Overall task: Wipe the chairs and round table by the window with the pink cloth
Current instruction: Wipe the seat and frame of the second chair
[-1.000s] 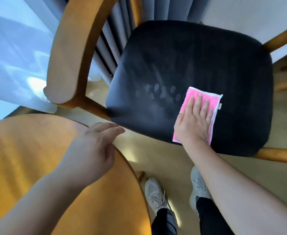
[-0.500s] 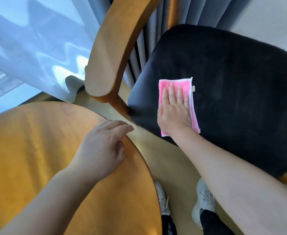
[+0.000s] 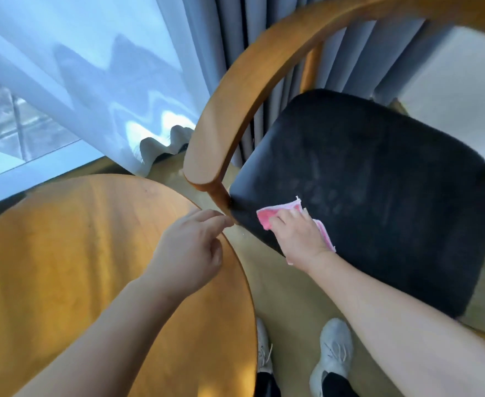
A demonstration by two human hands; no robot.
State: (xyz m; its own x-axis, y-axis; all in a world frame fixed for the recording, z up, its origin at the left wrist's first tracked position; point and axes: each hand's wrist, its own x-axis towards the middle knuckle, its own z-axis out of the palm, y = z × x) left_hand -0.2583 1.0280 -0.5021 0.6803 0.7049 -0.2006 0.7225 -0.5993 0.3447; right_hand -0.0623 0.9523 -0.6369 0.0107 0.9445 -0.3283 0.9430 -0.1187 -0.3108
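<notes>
The right hand [image 3: 298,236] is lying flat on the pink cloth [image 3: 278,212], fingers laid close together and pressing it onto the near left corner of the chair's black seat [image 3: 378,196]; the palm is covering most of the cloth, so only a bunched pink fold by the fingertips and a thin strip along the hand's right side are showing, and how it is folded underneath cannot be told. The left hand [image 3: 189,250] is hovering over the edge of the round table [image 3: 63,253], empty, fingers loosely curled with the thumb and forefinger nearly meeting; whether it is touching the wood cannot be told. The curved wooden armrest [image 3: 235,110] is sweeping over the seat and running out of the top of the frame, blurred at its far end, and the seat's right edge is soft with blur too. A sheer white curtain [image 3: 92,81] and grey drapes [image 3: 235,32] are hanging behind. Two pale shoes [image 3: 333,353] are standing on the floor below, the left one partly hidden by the tabletop.
</notes>
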